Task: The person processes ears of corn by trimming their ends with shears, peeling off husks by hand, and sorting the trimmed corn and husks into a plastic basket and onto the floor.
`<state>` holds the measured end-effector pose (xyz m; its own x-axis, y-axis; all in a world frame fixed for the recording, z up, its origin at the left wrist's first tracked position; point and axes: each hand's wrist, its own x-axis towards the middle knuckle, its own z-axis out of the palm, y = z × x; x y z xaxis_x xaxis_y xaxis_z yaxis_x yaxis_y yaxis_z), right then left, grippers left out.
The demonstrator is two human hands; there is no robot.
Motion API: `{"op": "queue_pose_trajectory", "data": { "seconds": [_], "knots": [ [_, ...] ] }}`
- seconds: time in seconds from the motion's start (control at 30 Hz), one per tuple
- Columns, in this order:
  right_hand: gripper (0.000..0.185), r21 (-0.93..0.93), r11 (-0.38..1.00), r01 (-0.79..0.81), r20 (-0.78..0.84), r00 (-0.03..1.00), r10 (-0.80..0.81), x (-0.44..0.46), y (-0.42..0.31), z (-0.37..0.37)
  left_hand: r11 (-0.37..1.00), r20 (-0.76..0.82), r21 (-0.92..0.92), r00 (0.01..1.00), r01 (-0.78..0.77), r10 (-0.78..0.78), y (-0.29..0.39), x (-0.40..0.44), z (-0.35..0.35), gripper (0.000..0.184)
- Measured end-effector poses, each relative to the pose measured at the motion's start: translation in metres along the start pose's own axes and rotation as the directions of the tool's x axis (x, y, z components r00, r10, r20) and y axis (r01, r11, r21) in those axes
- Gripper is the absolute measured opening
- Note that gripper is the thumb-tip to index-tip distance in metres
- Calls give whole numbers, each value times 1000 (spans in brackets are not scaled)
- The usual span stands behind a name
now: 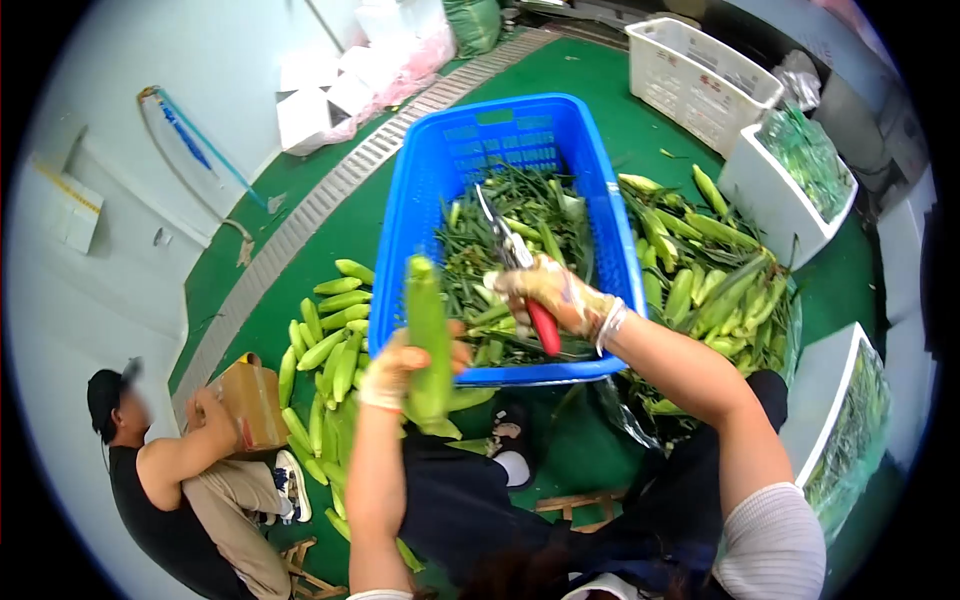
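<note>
My left hand (397, 370), in a pale glove, is closed around an ear of corn (430, 340) in its green husk, held upright near the basket's front left corner. Gloved as well, my right hand (562, 296) grips pruning shears (541, 322) by their red handles. The metal blades point up and away, over the blue basket (390, 250). Inside the basket lie cut green husk tips and leaves (510, 210). Left of it, a pile of husked-green corn ears (340, 350) rests on the floor.
More corn (710, 270) is heaped on the right. White foam boxes (745, 190) with bagged greens and a white crate (690, 90) stand beyond. At the left, a seated person (150, 490) handles a cardboard box (250, 400). A drain grate (300, 200) crosses the green floor.
</note>
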<state>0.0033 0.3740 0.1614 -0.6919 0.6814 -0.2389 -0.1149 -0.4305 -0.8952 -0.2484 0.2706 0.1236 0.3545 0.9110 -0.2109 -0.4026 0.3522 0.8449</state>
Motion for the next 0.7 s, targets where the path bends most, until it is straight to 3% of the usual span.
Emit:
{"op": "queue_pose_trajectory", "data": {
  "seconds": [0.07,0.1,0.13,0.17,0.2,0.23,0.33,0.4,0.43,0.47,0.5,0.53,0.57,0.6,0.63,0.67,0.7],
  "knots": [
    [40,-182,983,-30,-47,999,22,-14,4,-20,974,-269,225,962,17,45,10,-33,-23,72],
    [42,-351,936,-34,27,999,47,-34,6,-35,948,-420,318,895,-9,149,10,-50,-28,62],
    [43,-371,928,20,39,999,-5,-57,17,-43,888,-509,451,842,85,178,5,-71,-68,57],
    [43,-375,927,20,5,1000,-19,-82,33,-54,896,-620,427,761,121,192,-2,-88,-83,55],
    [43,-383,923,25,-20,999,-35,-104,48,-61,831,-658,498,733,250,174,-18,-111,-144,52],
    [43,-316,947,-51,-88,996,24,-134,53,-64,767,-709,545,674,339,206,-30,-120,-176,49],
    [40,-189,976,-106,-252,966,56,-204,62,-84,349,-613,784,559,513,558,-57,-136,-241,42],
    [36,7,997,-77,-393,917,74,-241,67,-104,160,-649,658,446,736,617,-17,-84,-222,30],
    [30,67,998,-4,-445,895,33,-257,66,-114,103,-556,679,418,727,719,8,-42,-186,25],
    [27,111,994,19,-509,860,40,-271,72,-126,99,-413,796,416,597,810,23,5,-136,21],
    [27,137,986,90,-561,828,3,-283,70,-130,149,-293,917,374,369,880,32,60,-83,18],
    [27,156,974,162,-611,791,-34,-293,67,-135,168,-192,981,394,95,899,31,110,16,18],
    [29,151,956,251,-664,742,-90,-300,71,-142,74,1,987,474,-141,881,17,153,81,17],
    [30,142,927,346,-714,685,-146,-305,75,-147,110,38,975,630,-195,776,-2,176,172,17],
    [30,137,902,410,-754,633,-174,-309,79,-151,-47,279,940,679,-339,679,-38,211,214,17],
    [29,130,870,475,-791,579,-198,-311,83,-155,588,-20,790,951,-175,310,-77,231,266,18],
    [29,129,812,569,-808,535,-247,-313,87,-159,429,315,792,892,-435,324,-132,273,290,21]
  ]
}}
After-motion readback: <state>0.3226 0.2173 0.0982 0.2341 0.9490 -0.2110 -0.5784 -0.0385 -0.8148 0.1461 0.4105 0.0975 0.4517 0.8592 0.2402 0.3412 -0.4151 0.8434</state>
